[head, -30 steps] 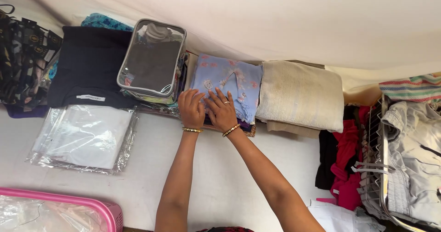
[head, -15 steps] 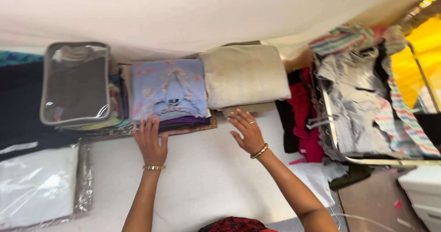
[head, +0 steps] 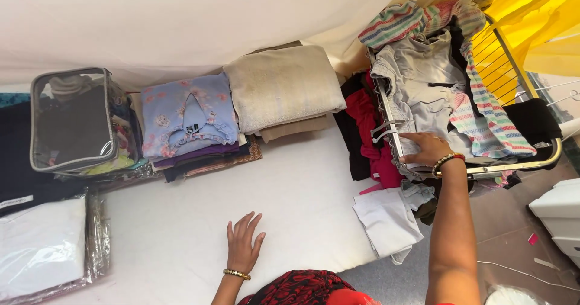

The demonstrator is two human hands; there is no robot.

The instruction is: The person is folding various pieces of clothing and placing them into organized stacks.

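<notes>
right hand (head: 426, 148) open, fingers laid on grey garment (head: 417, 99) atop wire rack (head: 513, 69), far right | left hand (head: 243, 244) flat, open on white sheet (head: 302, 184), near | risk: tugging could drag the striped cloth (head: 477, 115) off with it

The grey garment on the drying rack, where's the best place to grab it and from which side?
Probably the near hem of the grey garment, where the right hand already rests. It lies flat over the rack, its edge hanging toward the person, so pinch that edge from above and lift toward the bed.
</notes>
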